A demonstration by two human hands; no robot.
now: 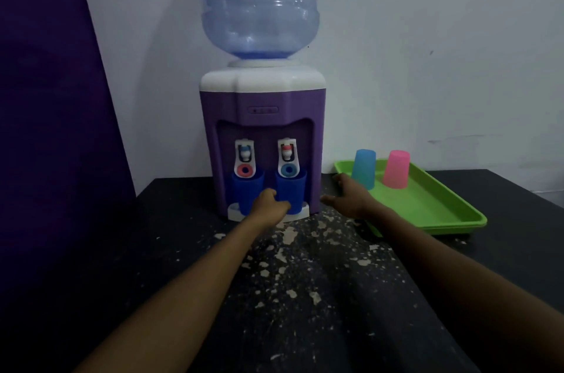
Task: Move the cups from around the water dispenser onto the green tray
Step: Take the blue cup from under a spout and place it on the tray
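Two dark blue cups stand upright on the drip ledge of the purple water dispenser (262, 98), one under each tap: the left cup (244, 192) and the right cup (295, 189). My left hand (271, 204) is between them, with its fingers curled around the right cup's left side. My right hand (348, 195) hovers open and holds nothing, between the dispenser and the green tray (457, 211). On the tray's far end a light blue cup (363, 168) and a pink cup (396, 169) stand upside down.
The dispenser carries a large clear water bottle (259, 3) and stands against a white wall. The black tabletop (305, 296) is flecked with white paint chips. A purple panel (52, 128) rises at the left.
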